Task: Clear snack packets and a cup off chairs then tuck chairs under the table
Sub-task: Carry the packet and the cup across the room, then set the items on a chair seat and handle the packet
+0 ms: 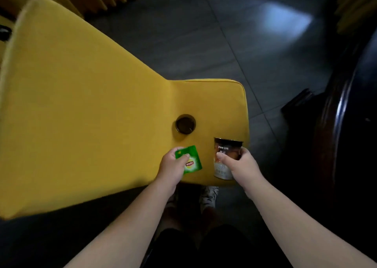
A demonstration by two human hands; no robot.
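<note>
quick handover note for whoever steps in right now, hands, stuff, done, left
Left hand: grips the green packet at the seat's near edge.
Right hand: fingers round the brown packet, standing at the near right corner.
Cup: upright on the chair seat, untouched.
Done: both packets in hand, neither clear of the seat.
Left: carry both packets off, take the cup, tuck the chair under the table on the right.
</note>
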